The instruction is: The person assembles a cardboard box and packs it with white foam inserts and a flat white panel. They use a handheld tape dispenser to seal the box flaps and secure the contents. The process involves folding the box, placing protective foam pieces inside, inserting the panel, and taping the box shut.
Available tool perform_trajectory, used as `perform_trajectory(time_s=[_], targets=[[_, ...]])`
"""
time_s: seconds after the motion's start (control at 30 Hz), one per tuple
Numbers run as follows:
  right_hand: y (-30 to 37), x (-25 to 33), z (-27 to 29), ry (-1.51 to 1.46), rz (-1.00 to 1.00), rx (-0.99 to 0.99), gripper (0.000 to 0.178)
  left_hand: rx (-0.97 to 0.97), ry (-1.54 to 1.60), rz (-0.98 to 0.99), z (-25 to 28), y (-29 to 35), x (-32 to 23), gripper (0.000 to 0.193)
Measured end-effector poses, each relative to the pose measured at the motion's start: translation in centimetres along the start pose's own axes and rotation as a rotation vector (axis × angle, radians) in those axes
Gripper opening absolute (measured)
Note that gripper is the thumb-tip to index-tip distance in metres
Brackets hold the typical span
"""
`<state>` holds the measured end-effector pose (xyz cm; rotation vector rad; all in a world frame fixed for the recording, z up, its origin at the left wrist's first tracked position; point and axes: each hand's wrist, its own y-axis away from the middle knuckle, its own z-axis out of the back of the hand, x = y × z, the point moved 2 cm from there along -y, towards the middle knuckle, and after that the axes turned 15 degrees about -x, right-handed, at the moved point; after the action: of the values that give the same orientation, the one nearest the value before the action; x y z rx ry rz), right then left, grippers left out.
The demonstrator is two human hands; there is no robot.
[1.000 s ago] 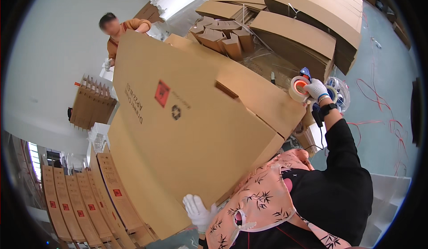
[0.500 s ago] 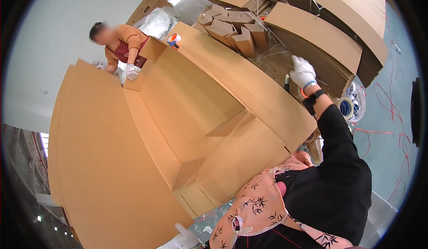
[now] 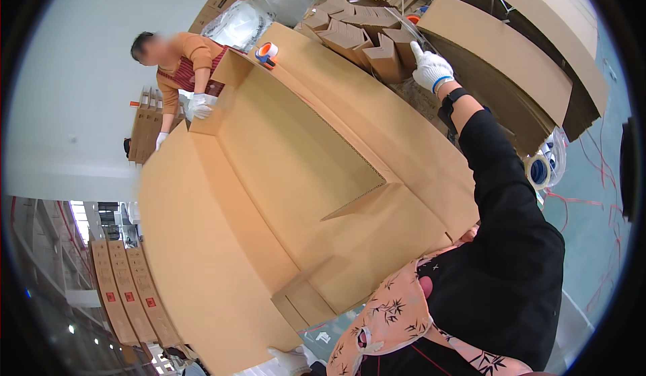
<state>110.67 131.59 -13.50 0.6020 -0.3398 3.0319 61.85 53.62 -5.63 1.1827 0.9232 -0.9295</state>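
A large open cardboard box (image 3: 269, 194) lies before me with its long side flap (image 3: 195, 241) spread to the left. My left hand (image 3: 294, 360), in a white glove, grips that flap's near edge at the bottom of the view; part of its fingers is hidden. My right hand (image 3: 433, 70), also gloved, is raised beyond the box's right flap (image 3: 417, 167), close to a bundle of folded cardboard pieces (image 3: 383, 56). One finger points up and nothing shows in this hand. An orange and blue tape dispenser (image 3: 266, 54) sits on the right flap's far end.
Across the box a co-worker (image 3: 185, 63) in white gloves touches its far corner and flap. Flat cardboard sheets (image 3: 498, 53) are stacked at the right. Tape rolls (image 3: 538, 171) stand below them; red string (image 3: 579, 201) lies on the floor. Tall cartons (image 3: 128, 295) stand at the left.
The large left flap has dropped outward, uncovering the cartons behind it. My right hand has moved up and left, toward the cardboard bundle. The co-worker's far hand has come down with the flap.
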Motion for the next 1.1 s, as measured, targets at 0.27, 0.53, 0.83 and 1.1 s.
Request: perform_trajectory(time_s=[0.27, 0.53, 0.83, 1.1], targets=[[-0.7, -1.2, 0.3, 0.014, 0.059, -0.183, 0.051, 0.01, -0.114, 0.531, 1.6, -4.7, 6.9, 0.064], [-1.2, -0.4, 1.7, 0.176, 0.034, -0.129, 0.025, -0.153, -0.955, -0.207, -3.1, -1.1, 4.0, 0.066], [3.4, 1.9, 7.4, 0.184, 0.236, -0.094, 0.028, -0.254, -1.054, -0.848, -10.2, 3.5, -3.7, 0.07], [18.0, 2.7, 8.0, -1.371, -0.609, -0.031, 0.027, 0.028, -1.109, -0.866, -18.5, 3.7, -4.9, 0.055]])
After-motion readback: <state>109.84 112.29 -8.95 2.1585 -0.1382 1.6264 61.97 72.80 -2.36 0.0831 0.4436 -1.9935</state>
